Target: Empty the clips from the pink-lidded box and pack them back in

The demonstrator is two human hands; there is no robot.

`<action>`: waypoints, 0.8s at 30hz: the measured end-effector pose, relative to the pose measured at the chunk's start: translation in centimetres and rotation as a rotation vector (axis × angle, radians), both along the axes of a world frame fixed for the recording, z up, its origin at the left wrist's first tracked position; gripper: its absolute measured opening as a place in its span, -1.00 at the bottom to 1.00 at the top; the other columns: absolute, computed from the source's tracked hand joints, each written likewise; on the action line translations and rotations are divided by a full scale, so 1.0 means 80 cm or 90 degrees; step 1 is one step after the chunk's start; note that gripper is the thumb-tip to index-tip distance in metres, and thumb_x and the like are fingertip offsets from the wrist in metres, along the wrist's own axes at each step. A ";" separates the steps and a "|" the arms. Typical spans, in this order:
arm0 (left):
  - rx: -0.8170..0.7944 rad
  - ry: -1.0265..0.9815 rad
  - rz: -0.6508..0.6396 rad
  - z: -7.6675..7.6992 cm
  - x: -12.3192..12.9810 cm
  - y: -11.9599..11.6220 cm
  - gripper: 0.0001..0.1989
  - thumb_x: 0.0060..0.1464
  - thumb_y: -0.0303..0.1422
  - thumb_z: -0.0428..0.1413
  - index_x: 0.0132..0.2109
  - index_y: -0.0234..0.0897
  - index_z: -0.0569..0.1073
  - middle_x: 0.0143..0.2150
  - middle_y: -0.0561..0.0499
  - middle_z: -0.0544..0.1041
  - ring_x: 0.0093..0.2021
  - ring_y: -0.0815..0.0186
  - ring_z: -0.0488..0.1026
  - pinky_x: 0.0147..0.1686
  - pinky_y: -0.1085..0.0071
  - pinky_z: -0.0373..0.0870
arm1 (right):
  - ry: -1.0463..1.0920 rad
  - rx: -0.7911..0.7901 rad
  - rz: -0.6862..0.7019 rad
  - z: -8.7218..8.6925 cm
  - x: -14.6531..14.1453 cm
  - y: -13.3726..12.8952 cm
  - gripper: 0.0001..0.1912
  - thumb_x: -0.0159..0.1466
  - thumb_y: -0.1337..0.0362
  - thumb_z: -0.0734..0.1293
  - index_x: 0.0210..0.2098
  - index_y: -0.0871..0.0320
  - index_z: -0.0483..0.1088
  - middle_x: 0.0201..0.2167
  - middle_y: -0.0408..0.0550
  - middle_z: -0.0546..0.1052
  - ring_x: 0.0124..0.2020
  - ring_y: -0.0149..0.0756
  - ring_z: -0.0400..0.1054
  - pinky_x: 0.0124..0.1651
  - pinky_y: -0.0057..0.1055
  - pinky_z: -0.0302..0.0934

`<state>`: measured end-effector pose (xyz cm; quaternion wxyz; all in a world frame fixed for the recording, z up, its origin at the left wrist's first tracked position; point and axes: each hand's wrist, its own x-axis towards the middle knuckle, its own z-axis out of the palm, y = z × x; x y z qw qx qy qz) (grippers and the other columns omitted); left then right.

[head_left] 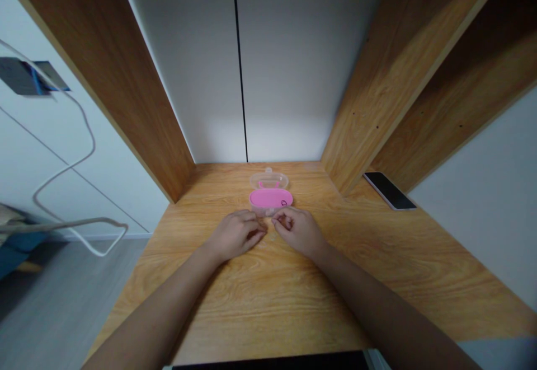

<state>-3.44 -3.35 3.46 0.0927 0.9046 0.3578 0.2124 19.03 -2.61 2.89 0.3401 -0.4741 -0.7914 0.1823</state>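
Left forearm (151,314) and right forearm (377,311) enter from the lower frame edge and converge at mid-desk, placing both hands at the centre of the desk (268,303). Left hand (235,235) and right hand (298,233) are curled and drawn close together, neither clenched nor spread flat; whether either pinches a small item cannot be determined. A clear plastic case (271,197) with a pink panel lies immediately beyond the hands, its near edge partly masked by the right hand. Its central position between the wooden side panels (126,95) keeps it within reach of both hands. A phone (389,190) lies along the right panel, apparently set aside from the working area. A white cable (86,118) hangs left of the desk.
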 end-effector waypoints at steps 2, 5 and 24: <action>0.011 0.021 0.050 -0.005 0.002 0.002 -0.76 0.30 -0.27 0.03 -0.12 -0.20 0.58 -0.18 -0.07 0.62 -0.14 0.21 0.54 -0.09 0.29 0.45 | -0.004 -0.005 -0.009 0.000 0.000 0.001 -0.90 0.24 0.31 0.34 -0.30 0.12 0.53 -0.46 -0.15 0.55 -0.50 -0.40 0.32 -0.39 -0.48 0.14; 0.000 0.054 0.114 -0.013 0.003 0.005 -0.76 0.28 -0.23 0.05 -0.09 -0.19 0.58 -0.21 -0.08 0.62 -0.21 0.19 0.56 -0.19 0.30 0.46 | -0.010 -0.014 -0.018 0.001 0.000 0.000 -0.90 0.24 0.29 0.34 -0.30 0.12 0.53 -0.48 -0.15 0.55 -0.51 -0.40 0.33 -0.41 -0.48 0.14; -0.055 -0.039 0.101 -0.013 0.013 -0.002 -0.92 0.02 -0.44 0.11 -0.33 -0.22 0.50 -0.29 -0.02 0.56 -0.33 0.26 0.50 -0.29 0.37 0.43 | 0.024 0.022 0.000 0.001 0.000 -0.001 -0.90 0.24 0.31 0.34 -0.29 0.13 0.52 -0.46 -0.13 0.54 -0.51 -0.40 0.33 -0.42 -0.49 0.15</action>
